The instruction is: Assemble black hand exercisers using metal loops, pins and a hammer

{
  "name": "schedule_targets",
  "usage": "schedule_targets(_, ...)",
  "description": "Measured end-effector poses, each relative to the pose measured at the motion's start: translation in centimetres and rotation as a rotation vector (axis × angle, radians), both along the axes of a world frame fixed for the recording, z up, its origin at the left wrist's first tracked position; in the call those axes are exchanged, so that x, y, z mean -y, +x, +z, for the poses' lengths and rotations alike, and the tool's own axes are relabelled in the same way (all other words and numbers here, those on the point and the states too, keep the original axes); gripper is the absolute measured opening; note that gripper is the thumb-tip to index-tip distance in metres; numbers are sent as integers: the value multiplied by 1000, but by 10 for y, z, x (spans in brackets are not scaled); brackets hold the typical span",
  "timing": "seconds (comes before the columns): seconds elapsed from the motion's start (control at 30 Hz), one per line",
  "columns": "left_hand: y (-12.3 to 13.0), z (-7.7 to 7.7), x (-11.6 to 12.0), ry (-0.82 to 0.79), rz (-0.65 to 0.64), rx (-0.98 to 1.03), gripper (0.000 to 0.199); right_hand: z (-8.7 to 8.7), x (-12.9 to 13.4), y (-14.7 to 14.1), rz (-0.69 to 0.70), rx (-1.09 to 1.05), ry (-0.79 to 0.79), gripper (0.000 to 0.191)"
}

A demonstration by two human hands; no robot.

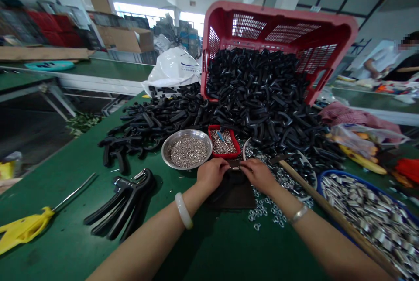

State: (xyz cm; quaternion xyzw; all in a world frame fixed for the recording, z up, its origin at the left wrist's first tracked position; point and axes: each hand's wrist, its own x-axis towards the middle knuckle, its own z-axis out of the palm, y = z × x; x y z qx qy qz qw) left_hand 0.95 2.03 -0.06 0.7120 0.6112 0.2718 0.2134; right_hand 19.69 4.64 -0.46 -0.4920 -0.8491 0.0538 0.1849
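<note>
A small metal coil spring (235, 168) lies level between my two hands. My left hand (211, 175) pinches its left end, while the fingers of my right hand (260, 176) close on the right end. Beneath them a black plastic handle piece, partly hidden by my left hand, rests on a dark brown block (240, 200). Just beyond my hands are a steel bowl (166, 162) of small metal parts and a red tray (211, 131) of pins with a blue-handled tool (222, 139). Loose metal rings (261, 209) are scattered beside the block.
A tipped red crate (278, 10) spills black handles (255, 80) across the back. Assembled hand grippers (127, 204) and a yellow-handled metal rod (29, 228) lie left. A wooden-handled hammer (314, 189) and a blue basin (322, 185) of metal sleeves stand right. Another person (382, 60) is far right.
</note>
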Motion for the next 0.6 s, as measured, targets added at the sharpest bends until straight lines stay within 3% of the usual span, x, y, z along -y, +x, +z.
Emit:
schedule_targets(0.13, -1, 9, -7, -165, -66, 444, 25, 7, 14, -16, 41, -456, 20, 25)
schedule_targets(0.27, -2, 16, -6, -402, -79, 774, 30, 13, 22, -39, 39, -714, -58, 19)
schedule_targets(0.43, -8, 14, -2, -666, -121, 929, 41, 19, 19, -41, 98, -749, -307, 18)
schedule_targets(0.53, -9, 13, -1, -698, -118, 926, 43, 21, 20, -37, 117, -688, -265, 17)
schedule_targets(0.6, -10, 14, -2, -615, -71, 885, 40, 17, 23, -35, 70, -672, -188, 17)
